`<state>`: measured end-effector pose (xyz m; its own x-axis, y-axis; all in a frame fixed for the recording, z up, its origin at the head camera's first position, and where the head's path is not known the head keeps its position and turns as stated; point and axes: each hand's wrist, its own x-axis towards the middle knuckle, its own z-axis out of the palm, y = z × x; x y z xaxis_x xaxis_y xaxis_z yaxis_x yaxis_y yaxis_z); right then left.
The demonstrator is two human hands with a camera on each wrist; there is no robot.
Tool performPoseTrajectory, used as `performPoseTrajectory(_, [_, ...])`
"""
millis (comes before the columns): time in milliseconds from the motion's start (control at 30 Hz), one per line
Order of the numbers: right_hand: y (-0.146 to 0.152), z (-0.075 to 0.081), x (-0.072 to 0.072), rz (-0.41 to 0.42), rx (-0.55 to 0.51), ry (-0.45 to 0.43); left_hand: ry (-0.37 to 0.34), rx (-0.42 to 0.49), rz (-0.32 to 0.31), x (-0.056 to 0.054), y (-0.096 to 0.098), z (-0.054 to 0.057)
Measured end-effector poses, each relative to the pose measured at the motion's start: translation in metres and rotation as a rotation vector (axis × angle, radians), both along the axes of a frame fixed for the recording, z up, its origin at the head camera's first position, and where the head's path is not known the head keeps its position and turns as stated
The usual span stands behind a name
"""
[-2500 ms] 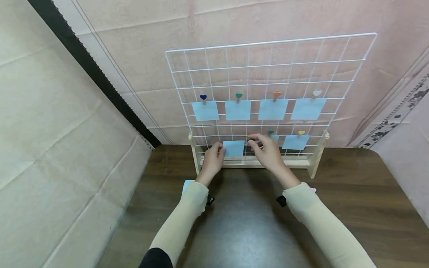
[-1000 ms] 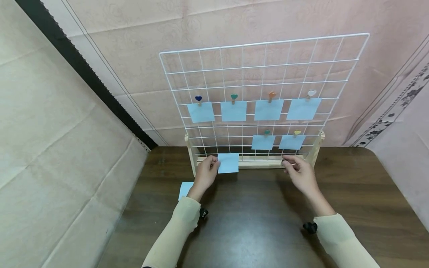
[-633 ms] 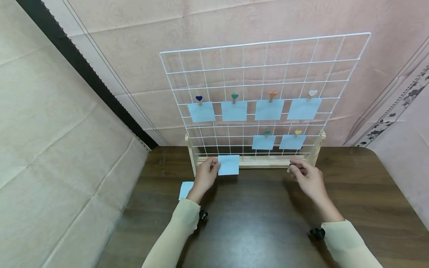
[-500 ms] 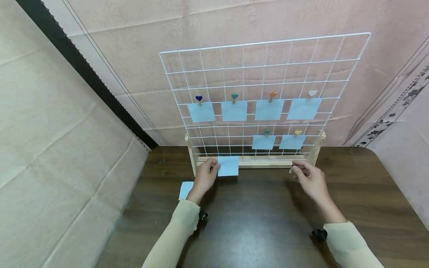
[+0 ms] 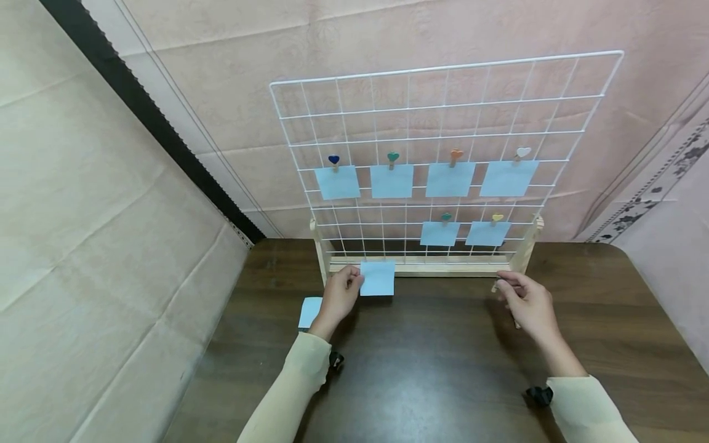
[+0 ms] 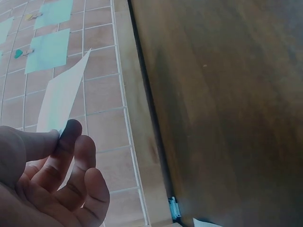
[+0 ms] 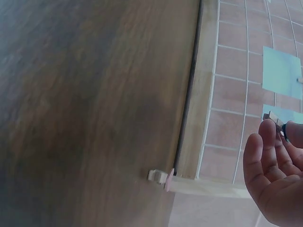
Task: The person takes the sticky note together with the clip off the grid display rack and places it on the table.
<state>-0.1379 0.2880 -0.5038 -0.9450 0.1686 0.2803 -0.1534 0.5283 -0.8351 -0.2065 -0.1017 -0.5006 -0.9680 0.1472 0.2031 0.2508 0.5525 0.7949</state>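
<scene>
My left hand point(image 5: 340, 298) pinches a light blue paper note point(image 5: 378, 279) by its left edge, just in front of the rack's wooden base. In the left wrist view the note point(image 6: 65, 97) tilts up from between thumb and fingertip. To the right, my right hand point(image 5: 528, 304) holds a small wooden clothespin point(image 5: 495, 287) between thumb and fingers, above the table. A dark decoration on that clothespin point(image 7: 271, 117) shows partly beside the thumb in the right wrist view. Behind both hands stands a white wire grid point(image 5: 407, 107), where several blue notes hang from heart-topped clothespins.
A blue note point(image 5: 309, 312) lies on the table point(image 5: 410, 369) beside my left wrist. Another clothespin with a pink top point(image 7: 160, 177) lies near the right foot of the rack's wooden base point(image 5: 448, 269). Cloth walls point(image 5: 127, 258) enclose the table.
Both hands were at the grid's lower row. The left hand has drawn its note down and toward me, off the grid; the right hand has moved right and down with the clothespin.
</scene>
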Motion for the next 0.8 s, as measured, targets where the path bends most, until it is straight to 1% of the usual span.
performPoseTrajectory(100, [0.004,-0.001,0.002,-0.005,0.005,-0.011,-0.016,-0.003,-0.003,0.002,-0.001,-0.003])
performPoseTrajectory(300, [0.016,-0.004,0.007,-0.006,0.007,-0.007,-0.045,-0.003,0.009,0.007,-0.005,-0.008])
performPoseTrajectory(567, [0.03,-0.01,0.013,-0.047,0.086,-0.016,-0.064,-0.026,0.008,0.011,-0.01,-0.016])
performPoseTrajectory(800, [0.038,-0.011,0.016,-0.036,0.042,-0.042,-0.071,-0.035,0.023,0.016,-0.016,-0.022])
